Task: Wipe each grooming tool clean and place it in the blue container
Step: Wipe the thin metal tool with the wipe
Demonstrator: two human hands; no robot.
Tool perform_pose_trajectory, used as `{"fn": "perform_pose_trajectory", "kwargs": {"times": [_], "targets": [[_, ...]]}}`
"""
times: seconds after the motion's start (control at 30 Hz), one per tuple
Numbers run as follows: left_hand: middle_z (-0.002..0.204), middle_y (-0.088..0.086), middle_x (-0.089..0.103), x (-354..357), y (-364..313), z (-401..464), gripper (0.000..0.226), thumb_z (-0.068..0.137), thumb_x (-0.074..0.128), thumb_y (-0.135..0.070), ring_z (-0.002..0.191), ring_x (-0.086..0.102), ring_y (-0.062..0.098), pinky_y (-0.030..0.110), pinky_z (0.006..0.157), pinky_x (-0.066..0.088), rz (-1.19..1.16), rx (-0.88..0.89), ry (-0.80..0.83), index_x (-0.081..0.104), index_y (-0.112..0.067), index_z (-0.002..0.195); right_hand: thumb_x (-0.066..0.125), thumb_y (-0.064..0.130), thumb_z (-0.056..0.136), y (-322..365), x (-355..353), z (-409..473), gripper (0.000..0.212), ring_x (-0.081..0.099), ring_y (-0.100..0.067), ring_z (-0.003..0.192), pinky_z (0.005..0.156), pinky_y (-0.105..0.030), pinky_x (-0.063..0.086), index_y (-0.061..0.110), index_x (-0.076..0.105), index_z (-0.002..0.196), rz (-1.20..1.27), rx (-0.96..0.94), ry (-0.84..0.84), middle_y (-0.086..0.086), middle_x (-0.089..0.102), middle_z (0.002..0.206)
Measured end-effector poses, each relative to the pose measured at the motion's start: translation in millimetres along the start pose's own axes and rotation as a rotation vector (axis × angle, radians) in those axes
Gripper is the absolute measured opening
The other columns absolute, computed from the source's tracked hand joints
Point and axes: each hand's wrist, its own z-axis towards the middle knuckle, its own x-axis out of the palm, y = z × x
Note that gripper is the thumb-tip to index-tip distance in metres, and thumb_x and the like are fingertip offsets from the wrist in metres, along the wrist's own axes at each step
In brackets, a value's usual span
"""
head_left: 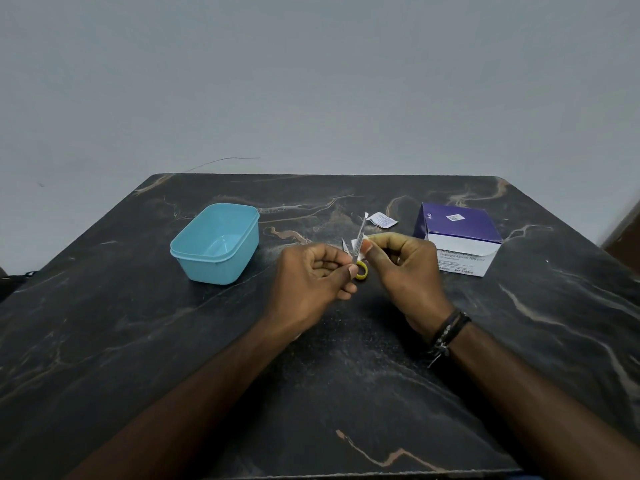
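Observation:
A thin metal grooming tool (360,237) stands nearly upright over the middle of the table. My left hand (311,275) pinches its lower end between thumb and fingers. My right hand (405,268) pinches a white wipe (357,244) around the tool's shaft. Small scissors with a yellow handle ring (362,270) lie on the table just behind my hands, blade tip (344,244) showing. The blue container (214,242) sits open and empty to the left.
A purple and white box of alcohol swabs (457,237) stands at the right. A torn swab wrapper (382,218) lies behind the hands. The dark marble table (138,341) ends at a grey wall.

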Motion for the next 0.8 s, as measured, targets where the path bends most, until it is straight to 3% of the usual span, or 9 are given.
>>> {"fn": "perform_pose_trajectory", "kwargs": {"times": [0.2, 0.43, 0.67, 0.8], "targets": [[0.076, 0.019, 0.071, 1.7, -0.1, -2.1, 0.008, 0.082, 0.072, 0.002, 0.062, 0.071, 0.025, 0.031, 0.058, 0.060, 0.063, 0.033, 0.074, 0.067, -0.002, 0.088, 0.062, 0.006, 0.092, -0.3, -3.9, 2.9, 0.018, 0.051, 0.004, 0.050, 0.050, -0.010, 0.039, 0.008, 0.069, 0.076, 0.039, 0.029, -0.001, 0.013, 0.063, 0.056], [0.075, 0.014, 0.069, 0.0, -1.9, -1.9, 0.014, 0.082, 0.072, 0.001, 0.061, 0.070, 0.022, 0.031, 0.058, 0.060, 0.074, 0.054, 0.035, 0.065, 0.002, 0.094, 0.063, 0.009, 0.092, -3.0, -1.4, 0.9, 0.017, 0.059, -0.012, 0.061, 0.056, -0.018, 0.048, -0.002, 0.070, 0.081, -0.007, 0.048, 0.083, -0.023, 0.068, 0.072], [0.076, 0.021, 0.069, 0.3, -1.7, -2.5, 0.017, 0.078, 0.077, -0.001, 0.064, 0.070, 0.031, 0.037, 0.060, 0.062, 0.099, 0.031, 0.002, 0.065, 0.002, 0.091, 0.065, 0.011, 0.091, -5.0, -1.5, 0.5, 0.014, 0.062, -0.014, 0.061, 0.059, -0.029, 0.051, 0.006, 0.072, 0.079, -0.061, 0.028, 0.088, -0.015, 0.071, 0.071], [0.073, 0.013, 0.071, -0.4, -1.7, -3.6, 0.012, 0.079, 0.075, 0.003, 0.063, 0.072, 0.025, 0.037, 0.061, 0.062, 0.125, 0.017, 0.047, 0.068, -0.006, 0.084, 0.065, 0.006, 0.090, -1.9, -1.9, 3.1, 0.014, 0.058, -0.001, 0.055, 0.053, -0.014, 0.045, 0.000, 0.072, 0.079, -0.034, 0.004, 0.019, -0.009, 0.069, 0.065]]}}
